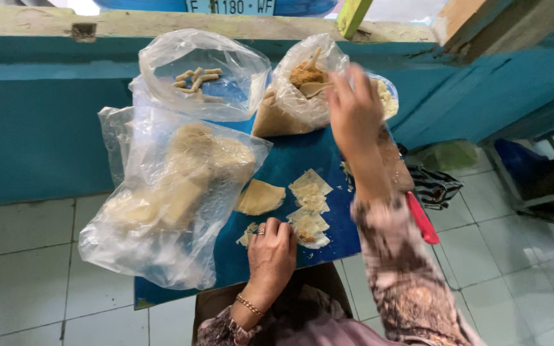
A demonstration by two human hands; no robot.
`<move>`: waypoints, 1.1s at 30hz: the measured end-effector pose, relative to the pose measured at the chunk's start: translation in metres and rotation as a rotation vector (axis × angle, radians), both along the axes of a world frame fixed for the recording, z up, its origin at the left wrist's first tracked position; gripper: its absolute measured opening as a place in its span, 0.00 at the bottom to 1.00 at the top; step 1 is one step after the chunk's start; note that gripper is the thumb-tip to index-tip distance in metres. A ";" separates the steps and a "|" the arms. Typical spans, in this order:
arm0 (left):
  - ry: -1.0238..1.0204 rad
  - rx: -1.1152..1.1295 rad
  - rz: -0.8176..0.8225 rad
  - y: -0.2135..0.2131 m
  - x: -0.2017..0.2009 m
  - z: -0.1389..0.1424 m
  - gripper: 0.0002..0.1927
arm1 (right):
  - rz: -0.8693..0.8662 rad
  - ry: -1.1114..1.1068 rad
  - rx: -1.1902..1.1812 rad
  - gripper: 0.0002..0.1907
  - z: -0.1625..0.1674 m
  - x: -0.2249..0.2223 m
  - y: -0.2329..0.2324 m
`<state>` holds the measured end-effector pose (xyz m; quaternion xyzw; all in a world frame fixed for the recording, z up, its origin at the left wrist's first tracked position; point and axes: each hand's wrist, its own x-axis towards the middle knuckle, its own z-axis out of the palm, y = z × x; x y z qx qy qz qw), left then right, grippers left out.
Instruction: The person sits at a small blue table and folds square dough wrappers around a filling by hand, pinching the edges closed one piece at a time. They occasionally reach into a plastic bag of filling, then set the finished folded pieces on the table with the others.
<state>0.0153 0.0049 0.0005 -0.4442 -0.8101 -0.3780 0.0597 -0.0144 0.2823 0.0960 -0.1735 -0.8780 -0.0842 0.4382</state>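
Thin square pastry wrappers (309, 208) lie in a loose row on a blue board (290, 160), near its right-hand middle; the nearest one carries a dab of brown filling. The left hand (270, 253), ringed and braceleted, rests palm down at the near end of the row, fingers curled over a small wrapper (247, 234); whether it pinches the wrapper cannot be told. The right hand (354, 112), blurred, reaches to the far edge, fingers spread at the mouth of a clear bag of brown filling (299, 96), gripping nothing visible. A folded wrapper (260, 197) lies left of the row. Farther left sits a large clear bag of stacked wrappers (174, 192); beyond it, a bag holding small finished rolls (197, 80). White floor tiles (27, 275) lie below.
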 end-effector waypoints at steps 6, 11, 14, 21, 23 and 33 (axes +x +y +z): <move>0.063 -0.048 0.067 -0.003 0.000 0.000 0.07 | -0.028 -0.295 -0.599 0.06 -0.043 0.158 -0.138; 0.007 -0.087 0.055 0.001 -0.002 0.000 0.07 | -0.052 -0.141 -0.717 0.06 -0.078 0.174 -0.170; -0.019 -0.023 0.020 -0.002 0.000 0.004 0.07 | -0.053 -0.159 -0.838 0.05 -0.083 0.173 -0.167; -0.192 0.161 -0.081 -0.002 0.000 0.006 0.07 | -0.065 -0.111 -1.089 0.09 -0.082 0.171 -0.169; -0.227 0.224 -0.122 -0.002 0.002 0.004 0.06 | -0.045 -0.075 -1.094 0.10 -0.082 0.170 -0.172; -0.155 0.195 -0.114 0.001 -0.002 -0.002 0.07 | 0.081 0.109 -1.014 0.14 -0.095 0.160 -0.178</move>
